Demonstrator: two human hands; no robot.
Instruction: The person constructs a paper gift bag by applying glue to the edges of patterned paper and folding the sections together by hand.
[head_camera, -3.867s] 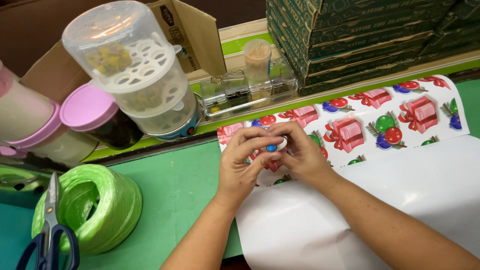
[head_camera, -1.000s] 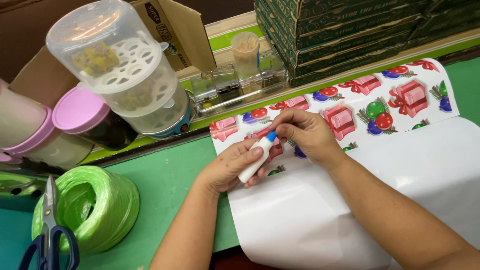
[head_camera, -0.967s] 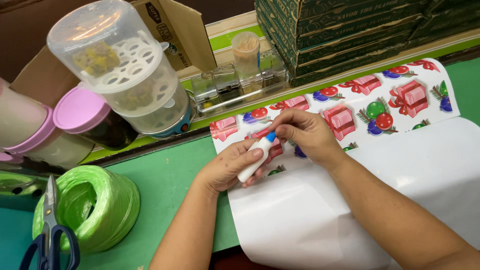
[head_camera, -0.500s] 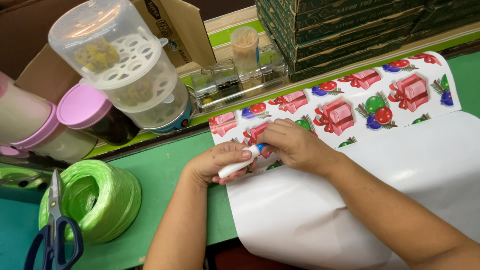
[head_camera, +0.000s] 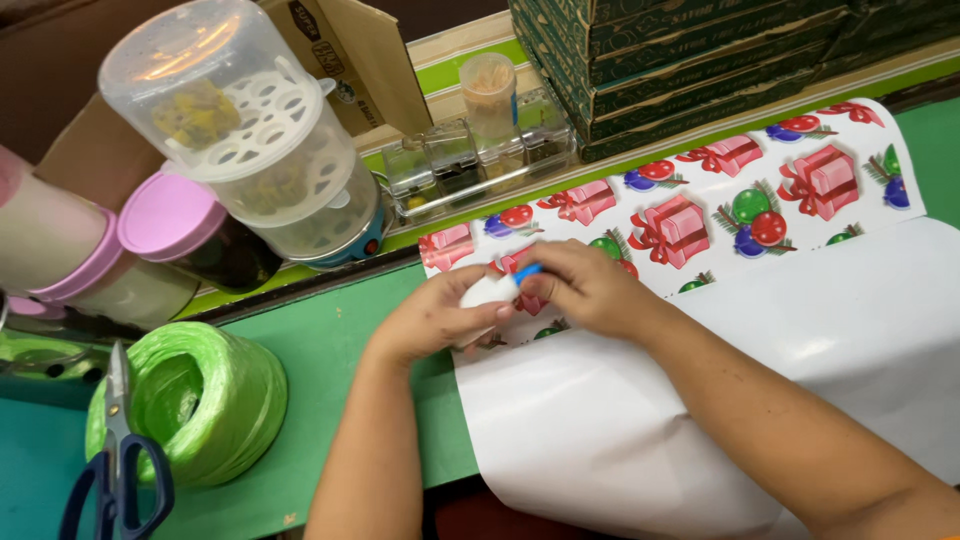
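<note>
— Where's the glue stick (head_camera: 492, 291)?

— In my left hand (head_camera: 440, 318). My fingers (head_camera: 478, 318) are curled shut around its white body, and the blue end pokes out toward my right hand (head_camera: 590, 290).

— And the right?

— Its fingers are pinched closed on that blue end. Both hands sit touching each other over the left edge of the wrapping paper (head_camera: 700, 330), which lies on the green table (head_camera: 310, 340); twine (head_camera: 200, 400) and scissors (head_camera: 115, 470) lie well apart to my left.

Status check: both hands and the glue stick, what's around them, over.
Left hand gripping white glue stick. Right hand at its blue cap. Both over gift wrap, printed edge folded up. Green twine roll and scissors off left.
</note>
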